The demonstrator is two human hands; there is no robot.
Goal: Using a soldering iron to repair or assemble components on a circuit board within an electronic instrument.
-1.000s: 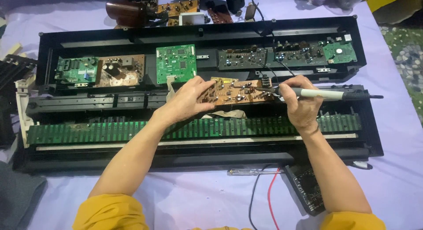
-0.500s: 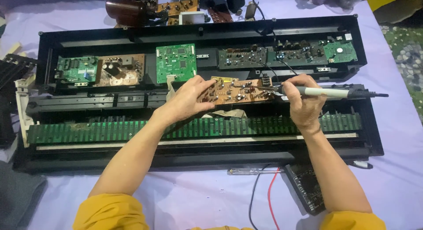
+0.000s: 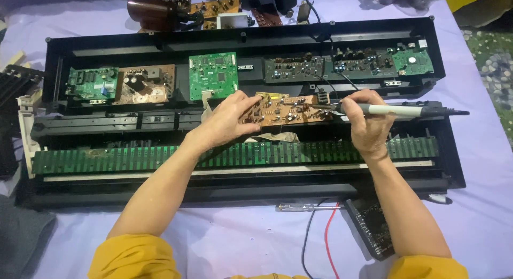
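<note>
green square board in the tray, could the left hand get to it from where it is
Probably yes: the green square board lies uncovered just beyond the left hand, though that hand now grips the brown circuit board.

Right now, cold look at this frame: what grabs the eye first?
The two hands at centre: the left hand holds a brown circuit board tilted above the opened black keyboard case, while the right hand holds a soldering iron with its tip at the board's right end. Next, the long green strip of key contacts runs across the case's front, and a bright green board sits behind the left hand.
</note>
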